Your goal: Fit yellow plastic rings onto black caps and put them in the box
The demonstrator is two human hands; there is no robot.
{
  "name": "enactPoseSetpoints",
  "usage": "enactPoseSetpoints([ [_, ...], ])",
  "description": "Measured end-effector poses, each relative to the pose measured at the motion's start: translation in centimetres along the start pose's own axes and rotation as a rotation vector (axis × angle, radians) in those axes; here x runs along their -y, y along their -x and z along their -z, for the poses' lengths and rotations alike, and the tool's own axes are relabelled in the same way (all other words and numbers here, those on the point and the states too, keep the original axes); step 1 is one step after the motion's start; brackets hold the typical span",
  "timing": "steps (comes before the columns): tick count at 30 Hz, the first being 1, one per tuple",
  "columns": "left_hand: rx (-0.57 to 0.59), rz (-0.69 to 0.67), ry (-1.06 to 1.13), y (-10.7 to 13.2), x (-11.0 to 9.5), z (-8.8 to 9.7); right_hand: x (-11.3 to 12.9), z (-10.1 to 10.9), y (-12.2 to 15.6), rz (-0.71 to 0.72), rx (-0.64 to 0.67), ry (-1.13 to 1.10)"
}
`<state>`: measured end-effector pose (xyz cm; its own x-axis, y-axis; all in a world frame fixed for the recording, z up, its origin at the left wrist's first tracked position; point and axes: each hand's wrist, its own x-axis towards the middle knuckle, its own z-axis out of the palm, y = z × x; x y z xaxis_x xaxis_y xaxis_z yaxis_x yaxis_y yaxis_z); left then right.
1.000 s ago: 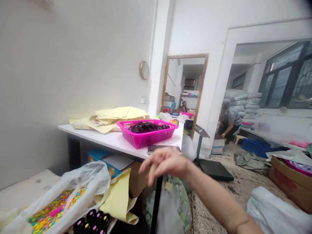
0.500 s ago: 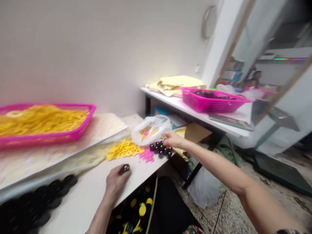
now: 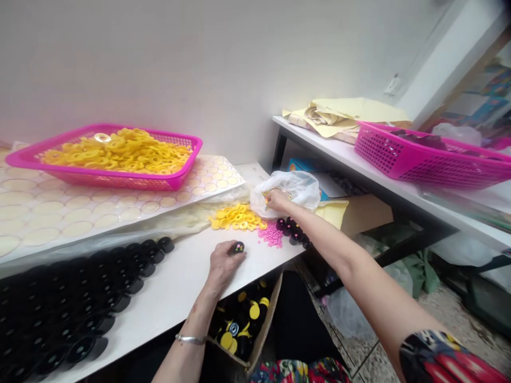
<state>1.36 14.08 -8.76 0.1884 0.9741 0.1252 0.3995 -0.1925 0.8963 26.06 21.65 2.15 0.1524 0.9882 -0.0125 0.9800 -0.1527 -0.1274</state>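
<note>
My left hand (image 3: 223, 261) rests at the white table's front edge, fingers closed round a small black round piece (image 3: 238, 247) with coloured dots on its face. Over at the right, my right hand (image 3: 275, 200) dips into a white plastic bag (image 3: 304, 187) of small colourful bits. Its fingers look curled together; whatever is between them is hidden. Close by lie a heap of yellow rings (image 3: 235, 217), a scatter of pink beads (image 3: 271, 235) and a cluster of black pieces with pink dots (image 3: 293, 230), partly behind my right forearm.
Rows of black round pieces (image 3: 91, 298) cover the table's left side. A pink basket (image 3: 159, 181) of yellow rings stands on sheets printed with circles (image 3: 120, 215). Below the edge is a box (image 3: 261, 343) with black and yellow pieces. Another pink basket (image 3: 403, 159) sits on the right-hand table.
My right hand has moved from above the black pieces into the plastic bag. My left hand still holds the black piece. The view has swung to the right and steadied.
</note>
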Motion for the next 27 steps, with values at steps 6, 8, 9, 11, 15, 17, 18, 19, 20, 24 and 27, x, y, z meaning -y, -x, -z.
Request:
enactPoseSetpoints([
  [6,0.005,0.005,0.021,0.4,-0.4,0.0,-1.0,-1.2,-3.2,-0.089,0.014,0.102],
  [8,0.003,0.003,0.024,0.5,-0.3,0.0,-1.8,-1.4,-3.8,-0.057,0.057,0.118],
  [9,0.001,0.004,0.025,0.5,-0.2,0.0,-2.1,-1.5,-4.0,-0.037,0.079,0.124],
  [11,0.005,0.002,0.027,0.4,-0.2,0.0,-2.5,-1.7,-4.2,-0.007,0.11,0.138],
  [15,0.011,0.005,0.021,0.4,-0.3,0.0,-2.3,-1.7,-4.0,-0.008,0.087,0.16],
  [17,0.003,0.012,0.021,0.4,-0.5,0.1,-1.7,-1.3,-3.4,-0.029,0.023,0.166],
  [18,-0.001,0.015,0.021,0.4,-0.6,0.0,-1.4,-1.0,-3.0,-0.045,-0.018,0.172],
  [19,-0.003,0.018,0.02,0.4,-0.6,0.0,-1.0,-0.6,-2.4,-0.059,-0.067,0.174],
  [20,-0.005,0.023,0.02,0.4,-0.6,0.0,-0.7,-0.3,-1.7,-0.054,-0.115,0.159],
  [24,-0.002,0.037,0.008,0.4,-0.6,0.0,0.5,0.4,2.6,0.191,-0.103,0.008],
  [27,0.004,0.046,0.002,0.3,-0.5,0.0,0.8,-0.6,5.7,0.314,0.03,-0.019],
])
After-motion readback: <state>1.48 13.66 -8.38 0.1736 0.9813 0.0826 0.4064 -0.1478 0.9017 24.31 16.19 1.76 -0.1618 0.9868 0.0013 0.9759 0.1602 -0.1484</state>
